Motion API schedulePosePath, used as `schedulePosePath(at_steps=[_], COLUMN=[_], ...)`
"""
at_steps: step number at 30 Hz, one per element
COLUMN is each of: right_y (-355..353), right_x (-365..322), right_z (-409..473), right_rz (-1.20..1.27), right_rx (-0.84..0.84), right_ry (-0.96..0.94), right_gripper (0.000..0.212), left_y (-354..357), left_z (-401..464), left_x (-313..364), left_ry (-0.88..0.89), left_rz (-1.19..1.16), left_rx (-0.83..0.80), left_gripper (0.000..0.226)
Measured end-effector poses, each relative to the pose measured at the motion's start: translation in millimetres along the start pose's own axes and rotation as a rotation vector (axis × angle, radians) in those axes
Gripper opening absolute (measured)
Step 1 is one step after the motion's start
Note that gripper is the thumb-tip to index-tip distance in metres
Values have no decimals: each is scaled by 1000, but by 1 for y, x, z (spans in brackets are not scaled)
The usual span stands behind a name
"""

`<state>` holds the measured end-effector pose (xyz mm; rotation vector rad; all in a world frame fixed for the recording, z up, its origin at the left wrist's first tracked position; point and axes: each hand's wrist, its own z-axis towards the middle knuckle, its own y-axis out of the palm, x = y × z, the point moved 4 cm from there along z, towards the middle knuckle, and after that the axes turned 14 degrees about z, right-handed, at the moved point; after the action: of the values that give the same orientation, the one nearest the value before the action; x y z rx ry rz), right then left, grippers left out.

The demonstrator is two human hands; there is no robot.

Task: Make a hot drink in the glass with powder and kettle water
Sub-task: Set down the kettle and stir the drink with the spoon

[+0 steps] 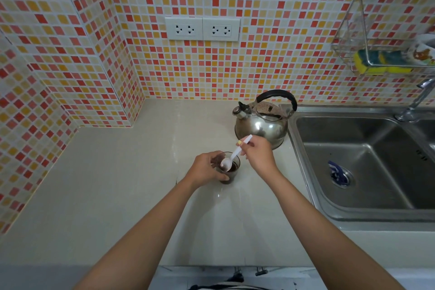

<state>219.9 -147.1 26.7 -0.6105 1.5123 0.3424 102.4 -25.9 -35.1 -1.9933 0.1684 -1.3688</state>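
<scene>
A clear glass (231,170) holding dark brown liquid stands on the pale counter (131,172). My left hand (207,168) wraps around its left side. My right hand (260,153) pinches the handle of a white plastic spoon (231,156), whose bowl sits over the glass mouth at the liquid's surface. A steel whistling kettle (262,125) with a black handle rests on the counter just behind my right hand, beside the sink.
A stainless sink (367,167) with a tap (416,101) lies to the right; a blue scrap sits at its drain (336,170). A wire rack (367,37) with a sponge hangs on the tiled wall. Two double sockets (202,28) are on the wall behind.
</scene>
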Motion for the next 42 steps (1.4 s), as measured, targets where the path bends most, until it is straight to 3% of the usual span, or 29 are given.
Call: schedulePosePath(at_steps=[7,11,32,37,42], right_y=[16,11,24,11,18], right_x=[1,9,2,3,13], right_z=[-13,-8,-13,-1,-7], right_rz=[-343,-321,-288,-330,-166], right_rx=[-364,-277,-404,-301,-232], right_ry=[-179,-83,-102,-83,-7], right_gripper=[16,14,12,14,15], left_y=[-1,-1,-2,-2,-2], left_z=[-1,-3,-3,-5,-5], left_x=[2,3,4,5,5], left_ry=[25,19,18,8,16], left_rz=[3,0,26,0,5], left_rx=[1,11,0,-9,-9], left_gripper=[58,57,56,56,56])
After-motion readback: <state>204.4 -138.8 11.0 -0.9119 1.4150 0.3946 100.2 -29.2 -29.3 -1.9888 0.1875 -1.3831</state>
